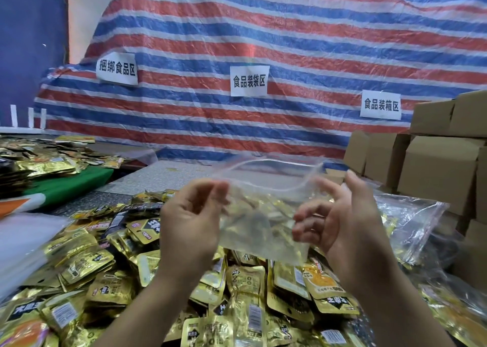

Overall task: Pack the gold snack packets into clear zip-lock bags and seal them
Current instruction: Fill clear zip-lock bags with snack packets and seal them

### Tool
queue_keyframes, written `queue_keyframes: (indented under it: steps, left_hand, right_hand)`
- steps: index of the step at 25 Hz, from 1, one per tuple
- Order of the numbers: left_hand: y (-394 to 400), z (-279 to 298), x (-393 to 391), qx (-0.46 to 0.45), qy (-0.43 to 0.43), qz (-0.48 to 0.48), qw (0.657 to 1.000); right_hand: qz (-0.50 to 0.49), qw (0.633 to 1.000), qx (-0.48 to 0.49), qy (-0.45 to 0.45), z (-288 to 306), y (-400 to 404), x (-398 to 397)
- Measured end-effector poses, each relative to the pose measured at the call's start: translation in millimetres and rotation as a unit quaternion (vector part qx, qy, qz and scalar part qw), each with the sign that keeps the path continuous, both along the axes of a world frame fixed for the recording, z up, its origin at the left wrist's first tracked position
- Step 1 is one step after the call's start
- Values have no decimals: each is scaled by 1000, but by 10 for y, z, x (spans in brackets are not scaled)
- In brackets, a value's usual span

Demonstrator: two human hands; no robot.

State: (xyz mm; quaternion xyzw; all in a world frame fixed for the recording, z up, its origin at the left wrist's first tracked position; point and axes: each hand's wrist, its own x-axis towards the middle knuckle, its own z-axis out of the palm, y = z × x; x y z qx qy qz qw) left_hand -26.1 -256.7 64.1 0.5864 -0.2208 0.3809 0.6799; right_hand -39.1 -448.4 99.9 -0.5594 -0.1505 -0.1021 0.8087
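- Clear plastic zip-lock bag (266,215) is held up above the heap of gold foil snack packets (110,265); its mouth is open.
- The left hand (191,220) pinches its left edge, the right hand (340,215) grips its right edge.
- Brown cardboard boxes (432,167) stand at right, before a striped red-blue tarpaulin (263,30) with white paper signs (249,81).

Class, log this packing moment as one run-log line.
stage: opening bag | left hand: pinches zip-lock bag | right hand: holds opposite edge | mouth: open | gold packets: piled below
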Motion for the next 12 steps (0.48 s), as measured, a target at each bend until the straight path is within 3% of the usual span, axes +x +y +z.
queue_keyframes:
  steps: [2,5,7,9,12]
  left_hand:
    - [67,153,73,-44,60,-19,997]
    - [78,385,220,-68,131,-53,988]
    - [72,462,298,-65,181,-56,980]
    - [113,515,338,-84,239,-76,964]
    - [239,616,333,-95,304,-135,938]
  right_hand:
    - [10,1000,-21,11,78,-49,32]
    - [-76,987,-141,-24,109,-113,140]
    - [-104,980,-168,-29,91,-137,206]
    - [-72,989,-129,-9,99,-150,225]
    - [55,998,-3,38,166,-187,240]
